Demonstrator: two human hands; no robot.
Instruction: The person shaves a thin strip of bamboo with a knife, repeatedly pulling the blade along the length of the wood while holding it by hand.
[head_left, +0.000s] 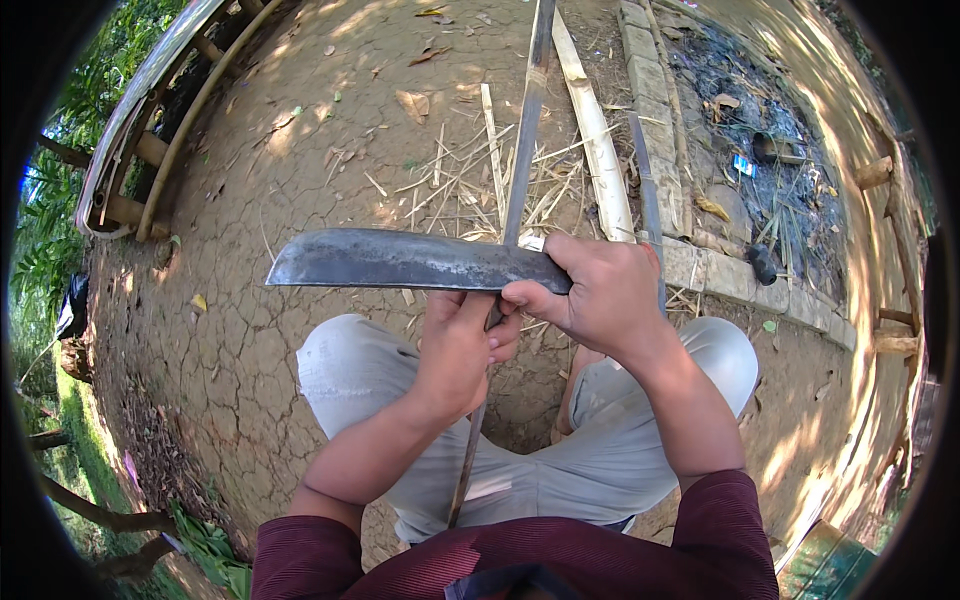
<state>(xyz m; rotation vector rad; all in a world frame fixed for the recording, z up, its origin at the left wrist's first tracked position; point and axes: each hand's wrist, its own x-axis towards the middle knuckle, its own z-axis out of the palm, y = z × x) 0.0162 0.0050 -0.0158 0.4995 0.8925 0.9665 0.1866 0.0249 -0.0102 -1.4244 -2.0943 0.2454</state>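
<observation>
My right hand [610, 290] grips a machete [400, 260] near the base of its broad dark blade, which lies crosswise with its tip to the left. The handle is hidden in the fist. Just below the blade, my left hand [462, 345] is closed round a long narrow bamboo strip [525, 150]. This strip runs from the far ground past the machete and down between my thighs. The blade crosses over the strip, and my right thumb presses close beside it. Whether the edge bites into the strip, I cannot tell.
Thin shavings [545, 180] litter the cracked earth ahead. A pale split bamboo length [595, 130] and a darker strip [645, 180] lie beyond my right hand. Brick edging [720, 275] borders an ash patch [770, 150] at right. A bamboo-framed bench [150, 150] stands far left.
</observation>
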